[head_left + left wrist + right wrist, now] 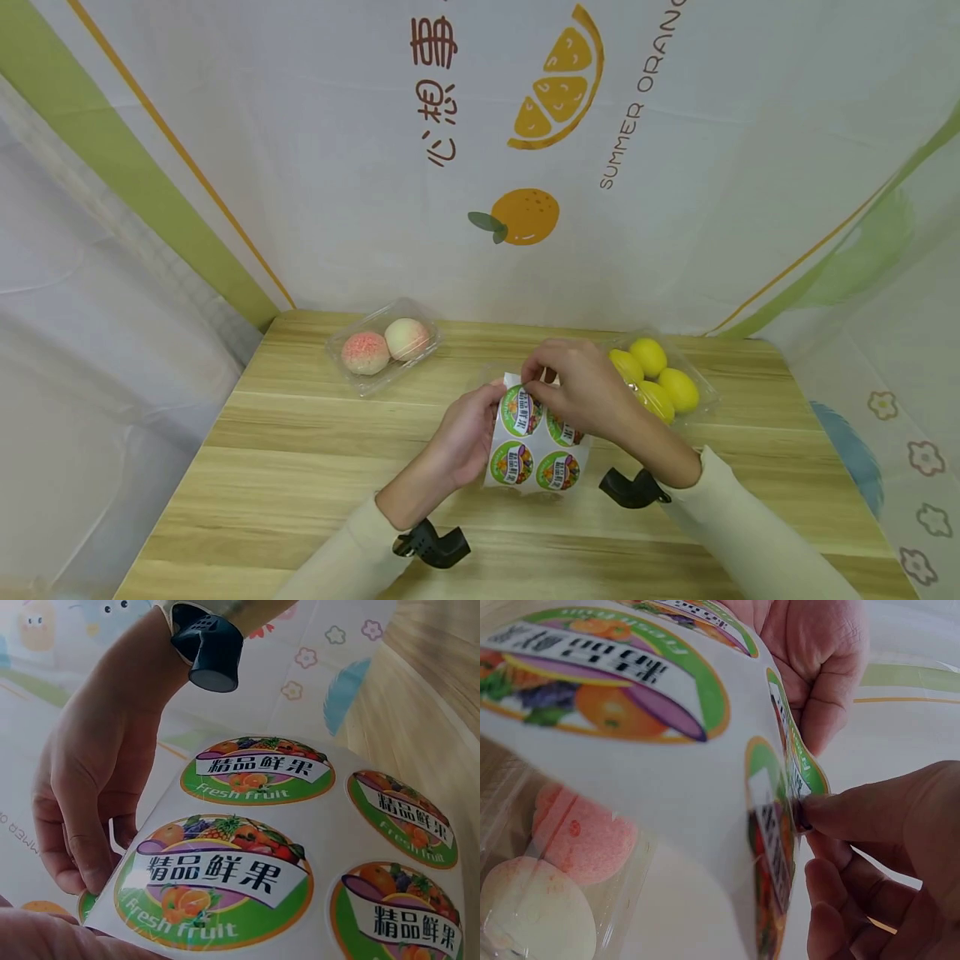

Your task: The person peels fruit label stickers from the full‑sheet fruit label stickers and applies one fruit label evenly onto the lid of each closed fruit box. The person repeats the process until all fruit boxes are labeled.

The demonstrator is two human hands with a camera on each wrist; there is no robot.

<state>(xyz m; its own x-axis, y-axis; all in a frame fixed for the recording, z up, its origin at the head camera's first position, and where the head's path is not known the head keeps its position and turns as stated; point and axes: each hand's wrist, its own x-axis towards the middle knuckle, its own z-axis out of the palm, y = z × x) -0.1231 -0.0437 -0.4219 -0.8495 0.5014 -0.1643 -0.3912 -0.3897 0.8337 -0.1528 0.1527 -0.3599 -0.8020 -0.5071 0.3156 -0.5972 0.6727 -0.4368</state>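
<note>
We find the sticker sheet (534,446) held up above the wooden counter (300,467), near its middle, between both hands. The left hand (467,437) grips the sheet's edge at 9 o'clock, fingers curled behind it and thumb at the front. The right hand (581,387) comes in from 3 o'clock; its fingertips (832,814) pinch the rim of one round green-edged sticker (795,769) at the sheet's top, about 12 o'clock. In the right wrist view that sticker's edge stands lifted off the white backing. The left wrist view shows four fruit-printed stickers, the nearest (214,881) just beside the right hand's fingertips.

At 10 o'clock from the hands we note a clear plastic tray (384,346) holding two peaches (386,346). At 2 o'clock, partly behind the right hand, a second clear tray (701,400) holds lemons (660,375). A black camera mount (633,487) sits on each wrist. A printed cloth (555,125) with orange motifs hangs behind the counter.
</note>
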